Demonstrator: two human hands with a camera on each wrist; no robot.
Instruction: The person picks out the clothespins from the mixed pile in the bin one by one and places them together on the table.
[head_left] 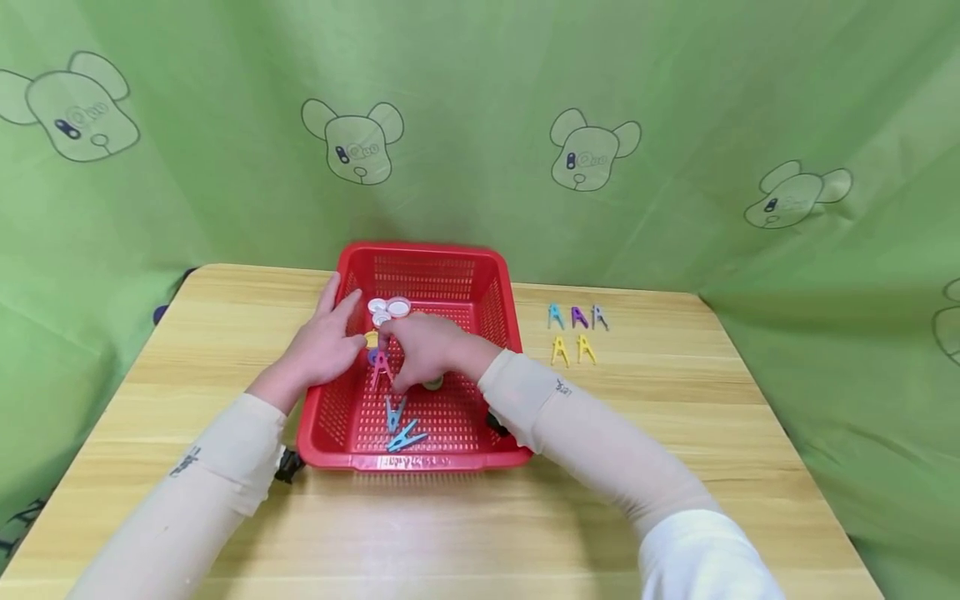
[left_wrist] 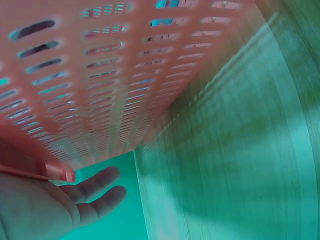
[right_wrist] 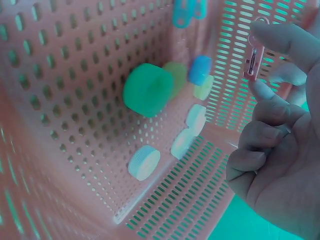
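My right hand [head_left: 429,348] is down inside a red plastic basket [head_left: 420,462]. It pinches a pink clothespin [head_left: 381,365] between thumb and index finger; the right wrist view shows this clothespin [right_wrist: 255,60] edge-on, other fingers curled toward the palm. My left hand [head_left: 318,348] rests over the basket's left rim, its fingers spread and fairly straight. Two of them extend outside the wall in the left wrist view. Two blue clothespins [head_left: 405,437] lie on the basket floor near the front. White bottle caps [head_left: 398,307], a yellow cap [head_left: 371,339] and a green cap [right_wrist: 146,90] lie there too.
Right of the basket, several clothespins lie on the wooden table [head_left: 660,433] in two rows: a blue one [head_left: 555,316], a purple one [head_left: 579,317] and a greyish one [head_left: 599,317] behind, two yellow ones [head_left: 585,348] in front. A green curtain [head_left: 480,208] hangs behind.
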